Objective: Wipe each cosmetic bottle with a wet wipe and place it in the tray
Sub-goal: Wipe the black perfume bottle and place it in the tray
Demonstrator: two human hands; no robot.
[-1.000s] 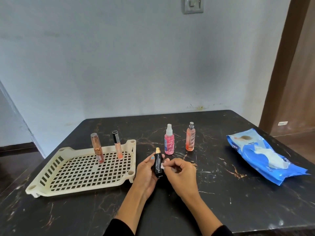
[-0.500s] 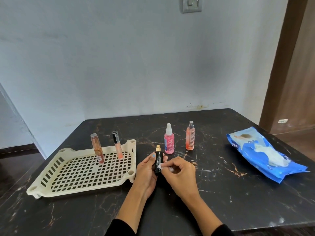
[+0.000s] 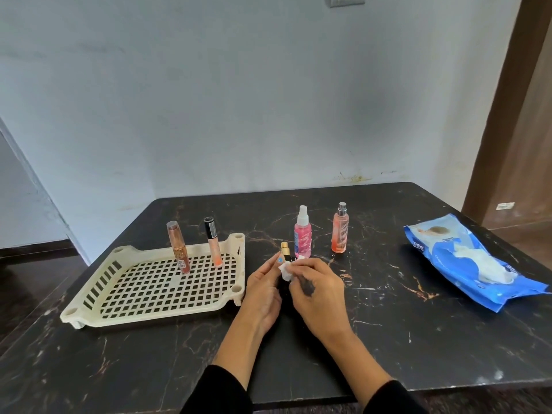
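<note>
Black glass with a gold cap, the small bottle (image 3: pixel 285 256) sits upright between both hands, and the step in hand looks to be the wiping of it. The left hand (image 3: pixel 263 289) curls round its body from the nine o'clock side, while the right hand (image 3: pixel 318 289) pinches a folded white wipe (image 3: pixel 286 269) against the side facing three o'clock. To do this well, I judge the left hand should keep a firm grip low on the body and turn the bottle a little at a time, so that the wipe passes over every face, the shoulder and the cap as well. The grip should not slacken, since a wet bottle may slip. Most of the bottle is hidden by the fingers; only the cap and neck show above them, at twelve o'clock from the hands. At nine o'clock from the hands lies the cream tray (image 3: pixel 89 303), with two slim tubes standing at its far side. A pink spray bottle (image 3: pixel 302 236) and an orange one (image 3: pixel 340 233) stand on the dark table (image 3: pixel 418 339), at twelve to one o'clock, not yet wiped, by my guess.
</note>
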